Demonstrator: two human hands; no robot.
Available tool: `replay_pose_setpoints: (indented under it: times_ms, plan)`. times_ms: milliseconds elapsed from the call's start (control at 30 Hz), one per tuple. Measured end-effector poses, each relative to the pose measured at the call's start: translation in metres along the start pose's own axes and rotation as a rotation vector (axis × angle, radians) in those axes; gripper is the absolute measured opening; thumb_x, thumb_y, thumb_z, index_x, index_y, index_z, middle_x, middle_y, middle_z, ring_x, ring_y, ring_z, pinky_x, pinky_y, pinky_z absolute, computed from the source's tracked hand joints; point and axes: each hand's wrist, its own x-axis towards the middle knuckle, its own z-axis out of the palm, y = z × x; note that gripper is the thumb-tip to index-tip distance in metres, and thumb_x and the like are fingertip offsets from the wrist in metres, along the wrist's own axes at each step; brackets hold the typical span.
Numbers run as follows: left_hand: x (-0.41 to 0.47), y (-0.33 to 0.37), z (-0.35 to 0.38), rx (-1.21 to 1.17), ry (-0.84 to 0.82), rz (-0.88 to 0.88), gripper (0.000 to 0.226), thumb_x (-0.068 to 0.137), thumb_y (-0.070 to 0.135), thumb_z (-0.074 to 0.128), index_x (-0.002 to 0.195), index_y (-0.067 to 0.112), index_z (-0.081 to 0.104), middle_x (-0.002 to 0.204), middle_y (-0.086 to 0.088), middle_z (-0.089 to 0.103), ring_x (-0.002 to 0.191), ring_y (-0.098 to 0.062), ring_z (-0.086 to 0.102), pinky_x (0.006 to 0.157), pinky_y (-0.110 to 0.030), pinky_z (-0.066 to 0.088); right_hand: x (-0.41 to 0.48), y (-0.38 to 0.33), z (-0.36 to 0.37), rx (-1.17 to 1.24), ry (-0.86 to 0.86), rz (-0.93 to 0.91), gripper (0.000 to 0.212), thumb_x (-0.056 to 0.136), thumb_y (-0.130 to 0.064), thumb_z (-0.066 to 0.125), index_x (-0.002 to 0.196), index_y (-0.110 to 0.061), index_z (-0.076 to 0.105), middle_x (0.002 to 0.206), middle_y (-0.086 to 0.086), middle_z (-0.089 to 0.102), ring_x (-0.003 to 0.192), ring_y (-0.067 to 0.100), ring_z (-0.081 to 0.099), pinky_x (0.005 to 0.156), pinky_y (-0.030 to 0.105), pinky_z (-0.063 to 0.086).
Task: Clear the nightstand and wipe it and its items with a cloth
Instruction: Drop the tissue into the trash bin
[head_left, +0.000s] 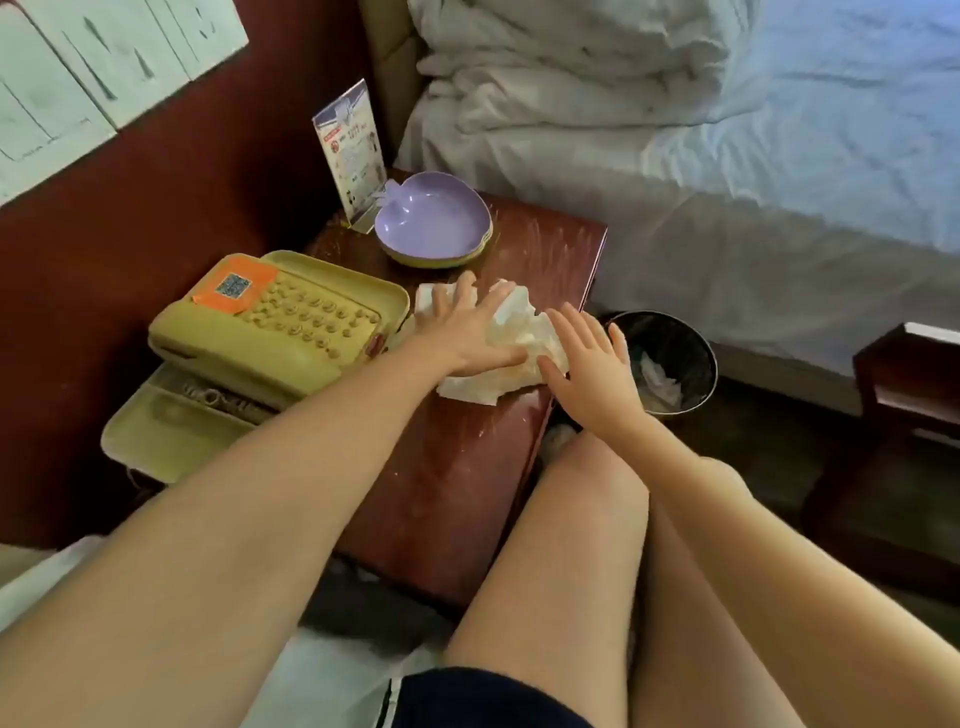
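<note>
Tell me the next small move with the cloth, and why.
Probably slide the cloth toward the purple dish: the left hand presses it flat, the right hand rests at its edge, and pale streaks mark the nightstand there.

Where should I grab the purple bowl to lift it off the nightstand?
Probably by its rim on the side toward the bed, thumb inside, fingers under the edge. The bowl is shallow with a wide rim, and that side is open. The card stands right by its stem end, and the phone is near the front left.
</note>
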Motion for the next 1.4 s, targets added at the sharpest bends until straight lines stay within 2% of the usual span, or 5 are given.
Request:
replay_pose_setpoints:
  times_ms: [567, 800, 967, 1267, 1400]
  plan:
    - [0.006, 0.006, 0.017, -0.201, 0.455, 0.199, 0.021, 0.086, -0.005, 0.043, 0.098, -0.001, 0.06, 0.101, -0.019, 0.053, 0.098, -0.035, 0.046, 0.08, -0.035, 0.038, -0.01, -0.012, 0.025, 0.252, 0.185, 0.154, 0.05, 0.098, -0.024, 0.041, 0.146, -0.014, 0.032, 0.155, 0.004, 0.025, 0.144, 0.018, 0.017, 0.116, 0.037, 0.003]
    - [-0.012, 0.038, -0.026, -0.441, 0.817, 0.268, 0.013, 0.083, -0.002, 0.049, 0.089, -0.001, 0.06, 0.09, -0.011, 0.053, 0.082, -0.015, 0.048, 0.076, -0.015, 0.036, 0.009, -0.056, -0.036, 1.497, 0.043, 0.669, 0.045, 0.096, -0.057, 0.028, 0.134, -0.035, 0.038, 0.132, -0.005, 0.036, 0.127, 0.019, 0.033, 0.107, 0.045, 0.027]
    - [-0.042, 0.076, -0.021, -0.886, 0.672, 0.17, 0.006, 0.088, 0.005, 0.058, 0.094, 0.007, 0.06, 0.092, -0.001, 0.061, 0.084, -0.009, 0.057, 0.076, -0.017, 0.045, 0.01, -0.055, -0.064, 2.08, -0.178, 0.547, 0.054, 0.09, -0.06, 0.039, 0.106, -0.015, 0.063, 0.099, 0.008, 0.067, 0.095, 0.023, 0.065, 0.086, 0.034, 0.051]
    - [-0.04, 0.105, -0.004, -0.623, 0.423, 0.05, 0.03, 0.09, 0.032, 0.057, 0.114, 0.013, 0.061, 0.115, -0.009, 0.053, 0.108, -0.023, 0.048, 0.088, -0.026, 0.042, 0.005, -0.018, -0.056, 1.58, 0.229, 0.567, 0.014, 0.09, -0.022, 0.061, 0.098, -0.011, 0.063, 0.089, 0.006, 0.069, 0.082, 0.018, 0.068, 0.075, 0.032, 0.055]
    - [-0.031, 0.128, 0.005, -1.118, 0.077, -0.128, 0.03, 0.089, 0.023, 0.058, 0.117, 0.016, 0.049, 0.109, -0.004, 0.048, 0.1, -0.023, 0.052, 0.078, -0.025, 0.051, -0.002, 0.024, -0.066, 1.311, 0.313, 0.573, 0.017, 0.09, -0.011, 0.06, 0.107, -0.008, 0.062, 0.089, 0.005, 0.066, 0.084, 0.021, 0.064, 0.075, 0.034, 0.053]
